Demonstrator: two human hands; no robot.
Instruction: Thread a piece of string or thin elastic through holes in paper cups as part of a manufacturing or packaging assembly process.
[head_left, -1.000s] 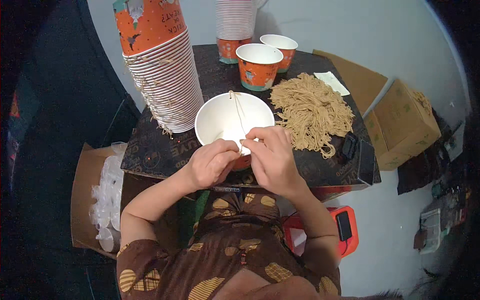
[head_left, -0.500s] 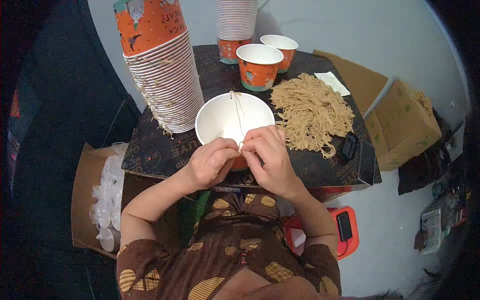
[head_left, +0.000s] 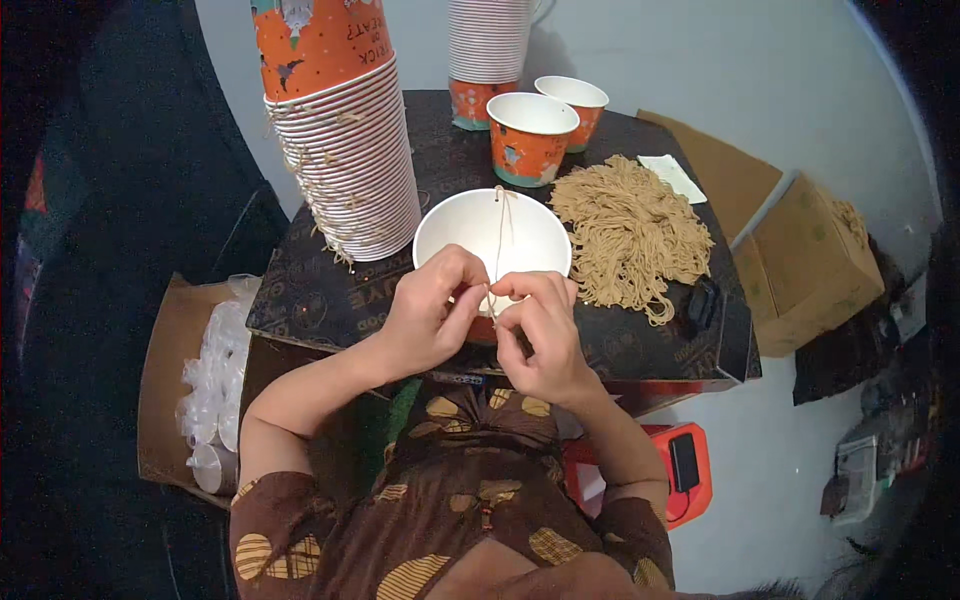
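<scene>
The cup stands mouth up on the counter, right in front of the person, with a thin cord running from its far rim across the mouth to the near rim. There the left hand pinches the cord between thumb and forefinger; the right hand meets it with its fingertips at the cord, but whether those fingers grip or only guide it I cannot tell.

The likeliest trouble is a slip: the strand is thin, little of it shows at the near rim, and a loose pinch could let the end go. Too hard a pull could tear the paper rim where the cord fastens, or tip the light cup toward the person. The tall stack to the left leans a little, so a knock from the left forearm could topple it.
</scene>
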